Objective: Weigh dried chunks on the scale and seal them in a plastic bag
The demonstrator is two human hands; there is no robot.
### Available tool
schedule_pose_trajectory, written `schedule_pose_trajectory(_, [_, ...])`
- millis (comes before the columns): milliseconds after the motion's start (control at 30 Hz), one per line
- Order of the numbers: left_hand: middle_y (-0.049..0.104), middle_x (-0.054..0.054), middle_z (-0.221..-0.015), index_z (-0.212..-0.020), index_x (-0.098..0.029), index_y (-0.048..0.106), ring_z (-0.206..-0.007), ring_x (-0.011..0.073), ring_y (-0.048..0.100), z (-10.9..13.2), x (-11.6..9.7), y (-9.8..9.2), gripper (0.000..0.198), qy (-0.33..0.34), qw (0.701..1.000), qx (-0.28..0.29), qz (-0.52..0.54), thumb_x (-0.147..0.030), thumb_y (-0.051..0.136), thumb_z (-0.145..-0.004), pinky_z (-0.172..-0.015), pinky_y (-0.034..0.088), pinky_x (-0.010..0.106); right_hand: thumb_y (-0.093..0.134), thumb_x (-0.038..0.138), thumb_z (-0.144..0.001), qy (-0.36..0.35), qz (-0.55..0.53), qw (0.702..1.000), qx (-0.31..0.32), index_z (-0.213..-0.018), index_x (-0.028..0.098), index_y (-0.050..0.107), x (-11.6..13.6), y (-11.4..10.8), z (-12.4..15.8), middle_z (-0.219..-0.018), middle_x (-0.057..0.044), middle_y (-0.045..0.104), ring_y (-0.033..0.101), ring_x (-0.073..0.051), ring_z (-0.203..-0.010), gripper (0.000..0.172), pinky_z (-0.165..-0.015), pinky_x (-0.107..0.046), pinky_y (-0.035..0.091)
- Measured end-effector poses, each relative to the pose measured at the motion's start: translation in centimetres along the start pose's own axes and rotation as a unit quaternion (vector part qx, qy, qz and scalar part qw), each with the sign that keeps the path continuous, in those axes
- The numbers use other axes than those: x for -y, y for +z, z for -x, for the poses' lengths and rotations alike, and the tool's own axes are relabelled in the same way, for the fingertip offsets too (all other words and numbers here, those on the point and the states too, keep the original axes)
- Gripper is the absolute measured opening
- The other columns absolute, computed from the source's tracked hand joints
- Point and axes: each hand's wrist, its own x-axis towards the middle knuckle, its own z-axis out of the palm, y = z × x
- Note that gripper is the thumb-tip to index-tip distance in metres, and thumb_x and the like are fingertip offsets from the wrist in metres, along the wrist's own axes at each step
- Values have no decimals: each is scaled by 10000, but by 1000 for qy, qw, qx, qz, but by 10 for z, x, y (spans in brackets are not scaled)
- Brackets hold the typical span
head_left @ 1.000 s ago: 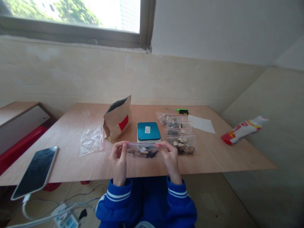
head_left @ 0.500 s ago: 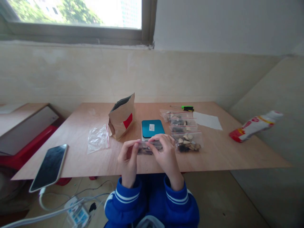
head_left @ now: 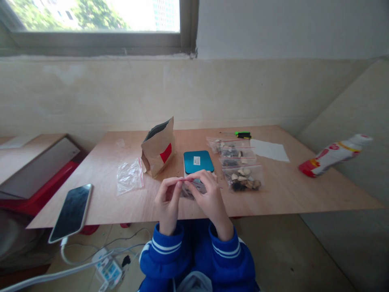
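My left hand [head_left: 169, 202] pinches the top edge of a small clear zip bag [head_left: 189, 193] between thumb and fingers. Right beside it, my right hand [head_left: 209, 198] pinches the same edge, its thumb and fingertips almost touching the left ones. Dark pieces show inside the bag, which is largely hidden behind my hands. Just beyond them is a flat scale-like device with a teal top [head_left: 199, 163] and a white label. To the right lies a zip bag of dried mushroom pieces [head_left: 245, 179], with several similar filled bags [head_left: 235, 152] behind it.
A brown paper pouch [head_left: 158, 152] stands open left of centre, near empty plastic bags [head_left: 129, 178]. A phone [head_left: 71, 213] on a cable overhangs the table's front left edge. Screwdrivers [head_left: 243, 134], white paper [head_left: 270, 150] and a red-white bottle [head_left: 332, 156] are at the right.
My right fingertips have slid left along the bag's top edge, closer to my left fingertips. The camera view has shifted slightly.
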Motion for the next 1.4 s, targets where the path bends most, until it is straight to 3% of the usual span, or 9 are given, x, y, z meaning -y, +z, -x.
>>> schedule_pose_trajectory(200, [660, 37, -918, -903, -219, 685, -858, 174, 634, 0, 2, 2, 118, 19, 1000, 9, 12, -289, 601, -857, -749, 519, 289, 595, 248, -884, -19, 7, 1000, -18, -819, 218, 618, -4, 4, 0, -815, 1, 686, 602, -167, -794, 76, -804, -331, 370])
schedule_pose_trajectory(533, [644, 32, -890, -923, -203, 665, -838, 153, 622, 1, 11, 9, 106, 79, 996, -2, -35, -242, 575, -880, -743, 511, 284, 514, 114, -896, -23, 34, 992, -119, -730, 216, 574, -8, 20, 5, -707, 3, 624, 558, -167, -713, 204, -731, -312, 411])
schedule_pose_trajectory(700, [639, 18, -881, -933, -204, 650, -821, 133, 610, 2, 11, 6, 94, 84, 994, -53, -53, -230, 574, -884, -743, 496, 261, 577, 226, -898, -47, -10, 996, -70, -863, 219, 627, -11, 21, 6, -802, -10, 674, 592, -166, -775, 61, -743, -301, 445])
schedule_pose_trajectory(867, [643, 20, -871, -909, -199, 652, -821, 135, 615, 1, 9, 1, 95, 82, 994, -45, -54, -249, 576, -883, -735, 497, 259, 570, 277, -901, -54, -20, 998, -25, -799, 220, 651, -16, 16, 5, -781, -3, 705, 618, -166, -781, 143, -758, -311, 436])
schedule_pose_trajectory(1033, [645, 17, -852, -904, -193, 650, -781, 131, 616, -3, 7, -4, 110, 81, 992, -71, -71, -274, 579, -880, -698, 498, 249, 556, 236, -910, -60, 0, 998, 1, -788, 219, 658, -24, 15, 6, -794, -2, 723, 629, -170, -784, 160, -757, -316, 433])
schedule_pose_trajectory(1233, [633, 21, -929, -970, -206, 627, -869, 138, 617, -5, -1, -9, 127, 27, 998, 49, -15, -277, 550, -898, -772, 498, 252, 519, 138, -914, -64, 36, 996, -43, -738, 219, 642, -30, 12, 9, -728, 9, 722, 641, -157, -710, 229, -756, -313, 426])
schedule_pose_trajectory(1400, [647, 40, -983, -1003, -206, 639, -943, 167, 615, -9, 2, -9, 162, 39, 990, 126, -44, -257, 620, -851, -820, 494, 285, 500, 188, -934, -67, 51, 996, -33, -788, 223, 670, -34, 14, 12, -740, 0, 730, 648, -162, -698, 227, -766, -331, 421])
